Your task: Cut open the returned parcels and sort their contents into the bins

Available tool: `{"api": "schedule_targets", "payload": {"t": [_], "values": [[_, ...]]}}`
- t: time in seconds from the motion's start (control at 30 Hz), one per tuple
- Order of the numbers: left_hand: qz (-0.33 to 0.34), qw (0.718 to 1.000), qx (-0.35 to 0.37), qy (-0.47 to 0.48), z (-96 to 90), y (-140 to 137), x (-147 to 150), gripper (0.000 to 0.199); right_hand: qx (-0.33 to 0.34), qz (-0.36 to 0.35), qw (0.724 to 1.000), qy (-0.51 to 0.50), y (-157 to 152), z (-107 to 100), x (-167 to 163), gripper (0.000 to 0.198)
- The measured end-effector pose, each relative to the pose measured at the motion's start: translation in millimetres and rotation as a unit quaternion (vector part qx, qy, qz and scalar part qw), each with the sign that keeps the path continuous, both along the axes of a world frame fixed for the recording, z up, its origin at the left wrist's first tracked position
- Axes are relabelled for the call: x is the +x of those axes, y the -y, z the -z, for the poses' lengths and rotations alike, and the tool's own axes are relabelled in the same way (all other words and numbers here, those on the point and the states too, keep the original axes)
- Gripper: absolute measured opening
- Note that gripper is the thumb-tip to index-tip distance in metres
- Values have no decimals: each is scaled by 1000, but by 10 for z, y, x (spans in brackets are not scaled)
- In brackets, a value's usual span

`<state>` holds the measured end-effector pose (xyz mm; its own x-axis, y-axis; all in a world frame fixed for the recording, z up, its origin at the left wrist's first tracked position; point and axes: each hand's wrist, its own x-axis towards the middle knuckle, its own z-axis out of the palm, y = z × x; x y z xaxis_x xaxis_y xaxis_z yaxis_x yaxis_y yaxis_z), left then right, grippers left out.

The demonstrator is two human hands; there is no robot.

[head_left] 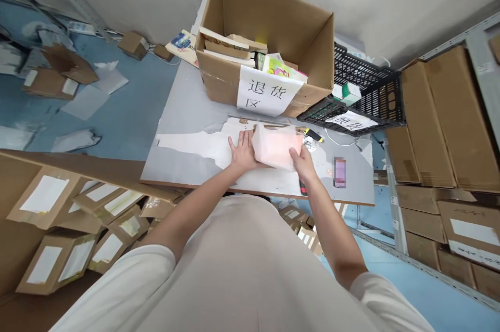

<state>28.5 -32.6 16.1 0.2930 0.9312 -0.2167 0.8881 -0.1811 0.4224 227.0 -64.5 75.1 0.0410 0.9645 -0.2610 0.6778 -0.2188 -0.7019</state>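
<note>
A block-shaped package [276,145], pale pink under a translucent white wrap, is tilted over the middle of the table. My right hand [303,163] grips its right end, thumb on top. At its left end my left hand [242,151] has its fingers spread, the palm side down and the inner edge close against the package. Whether the left palm presses on the table or the package is hard to tell. Just behind the package lies a yellow and black utility knife [313,135]. A red and black object [302,188], partly hidden, lies by my right wrist.
A cardboard box [219,85] of books stands at the back of the table [187,113]. Beside it is a black plastic crate [385,95] holding small boxes. A blurred phone-like object [339,172] lies at the right. Cartons [441,118] fill the right shelf; labelled parcels [45,194] sit lower left.
</note>
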Motion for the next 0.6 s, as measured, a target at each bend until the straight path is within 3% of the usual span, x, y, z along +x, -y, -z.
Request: {"api": "schedule_targets", "payload": {"t": [0.13, 0.23, 0.3, 0.4, 0.43, 0.5, 0.6], "values": [[23, 996, 34, 85, -209, 37, -162, 109, 96, 130, 974, -158, 378, -427, 111, 44], [-31, 976, 37, 214, -429, 327, -412, 99, 161, 203, 946, -194, 549, -589, 45, 42], [-82, 930, -44, 356, -567, 579, -534, 88, 201, 249, 928, -193, 614, -607, -130, 42], [-50, 808, -208, 549, -750, 846, -507, 81, 231, 267, 915, -196, 691, -532, -549, 43], [-55, 777, -216, 589, -801, 880, -452, 81, 226, 247, 919, -209, 719, -496, -688, 44], [-120, 742, -169, 638, -875, 871, -348, 77, 202, 175, 933, -240, 777, -445, -885, 47], [-203, 732, -91, 643, -885, 772, -382, 69, 243, 132, 939, -204, 810, -498, -890, 57]]}}
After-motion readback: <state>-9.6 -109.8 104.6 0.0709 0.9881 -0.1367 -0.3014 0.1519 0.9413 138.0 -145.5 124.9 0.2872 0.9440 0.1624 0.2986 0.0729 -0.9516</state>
